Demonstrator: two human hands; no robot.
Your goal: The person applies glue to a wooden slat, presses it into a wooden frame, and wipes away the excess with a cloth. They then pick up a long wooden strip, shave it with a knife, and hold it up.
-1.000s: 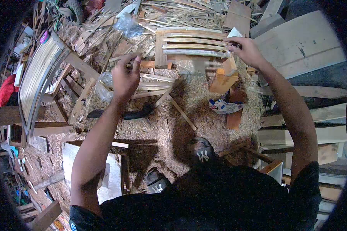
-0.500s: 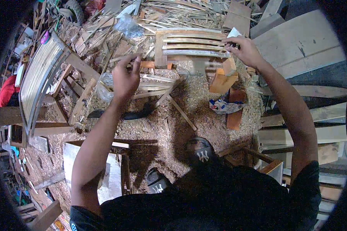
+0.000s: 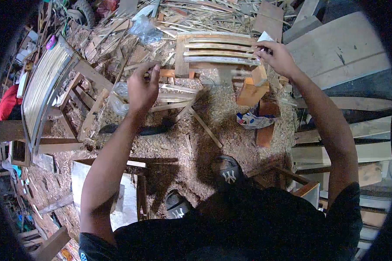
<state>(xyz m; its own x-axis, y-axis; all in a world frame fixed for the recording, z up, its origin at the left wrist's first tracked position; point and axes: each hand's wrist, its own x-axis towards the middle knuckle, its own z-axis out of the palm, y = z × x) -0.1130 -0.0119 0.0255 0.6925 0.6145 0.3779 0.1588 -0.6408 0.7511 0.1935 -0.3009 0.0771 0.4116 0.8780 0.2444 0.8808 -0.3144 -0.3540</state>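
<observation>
Spreading beneath both hands, the shavings-strewn floor (image 3: 187, 143) carries a slatted wooden frame (image 3: 222, 52) lying between the left fingers and the right fingers and beyond them. A wood block (image 3: 250, 92) stands nearer the body than the right fingers, close to the frame's end; a printed bag (image 3: 255, 121) lies nearer still, and a clear plastic bag (image 3: 119, 98) is just beside the left wrist.

One thin slat nudged sideways could loosen or sit crooked, I judge, if the right hand (image 3: 276, 56) pushes unevenly on its end. Should the frame lean on the block, a bump could shift both, and rough edges could leave splinters.

The right fingers are bent, thumb and index nearly together at the slat ends; whether they grip anything is unclear. The left hand (image 3: 143, 87) is raised, fingers curled, thumb close to them; I cannot tell whether it holds something small.
</observation>
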